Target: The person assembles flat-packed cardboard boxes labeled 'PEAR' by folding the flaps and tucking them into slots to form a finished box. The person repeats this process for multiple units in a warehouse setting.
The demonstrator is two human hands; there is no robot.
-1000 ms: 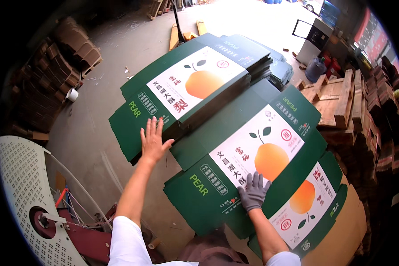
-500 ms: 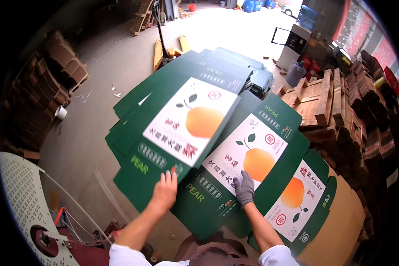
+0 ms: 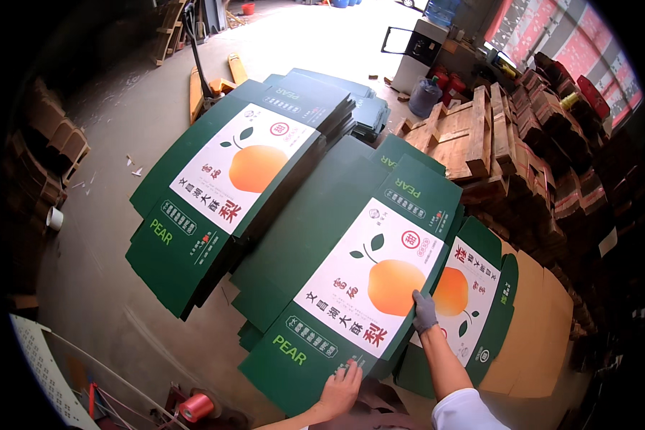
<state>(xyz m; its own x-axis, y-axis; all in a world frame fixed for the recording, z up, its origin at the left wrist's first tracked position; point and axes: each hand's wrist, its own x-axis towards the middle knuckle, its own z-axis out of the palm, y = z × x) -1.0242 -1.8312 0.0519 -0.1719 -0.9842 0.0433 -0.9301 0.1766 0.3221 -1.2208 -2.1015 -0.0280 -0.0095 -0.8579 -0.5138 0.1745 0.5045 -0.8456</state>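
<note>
A flattened green pear carton with a white panel and an orange-yellow fruit print lies on top of a pile in front of me. My bare left hand rests on its near end, fingers stretched out over the board. At its right edge is my right hand in a grey glove; the thumb sits over the edge and the other fingers are partly hidden. To the left rises a taller stack of matching flattened cartons. Another such carton lies on the right, its print turned the other way.
Brown cardboard sheets lie at the right. Wooden pallets and bundled cardboard stand beyond. A yellow pallet jack is behind the left stack. At the lower left are a perforated pale panel and a reel of red strapping.
My left hand has left the left stack and come to the near end of the middle carton. My right hand has shifted from the printed panel to its right edge. The view has swung right.
</note>
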